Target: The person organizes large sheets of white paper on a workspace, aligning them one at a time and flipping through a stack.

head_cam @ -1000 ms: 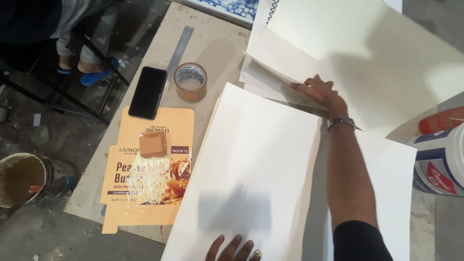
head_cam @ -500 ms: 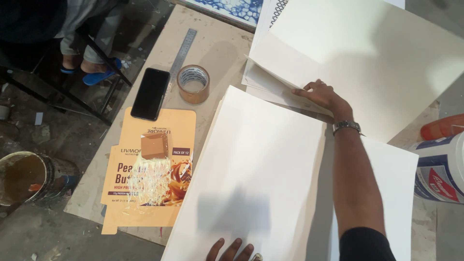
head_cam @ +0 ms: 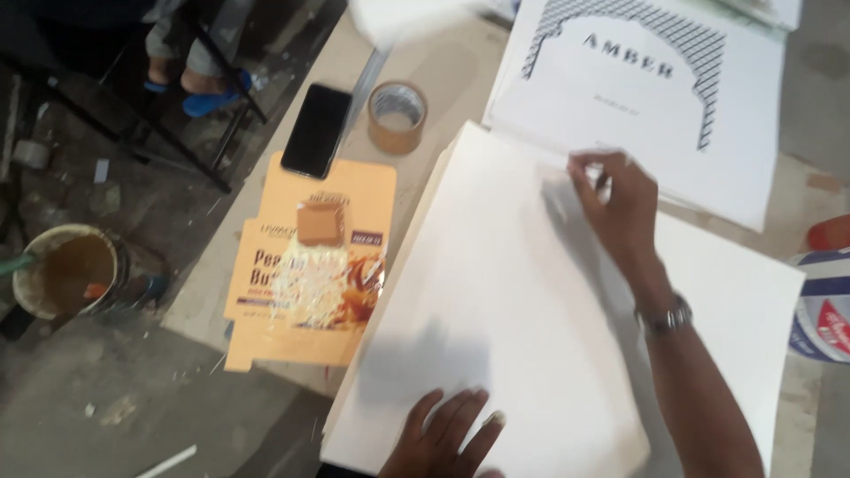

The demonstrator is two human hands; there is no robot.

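Note:
A large stack of white sheets (head_cam: pixel 496 292) lies slanted across the table. My left hand (head_cam: pixel 443 435) rests flat on its near edge, fingers spread, holding nothing. My right hand (head_cam: pixel 615 202) is at the stack's far end, wearing a wristwatch (head_cam: pixel 666 317). Its fingers are curled and pinch the edge of a white sheet. Just beyond that hand lies a printed sheet (head_cam: pixel 646 106) with a black patterned arch, on top of another pile. A blurred white sheet (head_cam: pixel 416 18) shows at the top edge.
Left of the stack are a flattened orange carton (head_cam: pixel 310 274), a black phone (head_cam: pixel 317 131) and a brown tape roll (head_cam: pixel 396 115). A labelled white tub (head_cam: pixel 819 305) stands at the right edge. On the floor are a dirty bucket (head_cam: pixel 66 270) and a person's sandalled feet (head_cam: pixel 199 88).
The big blank sheets that my right hand held up have swung away, which uncovers the printed sheet. My right hand stays at the sheets' edge. The left hand has slid further onto the stack.

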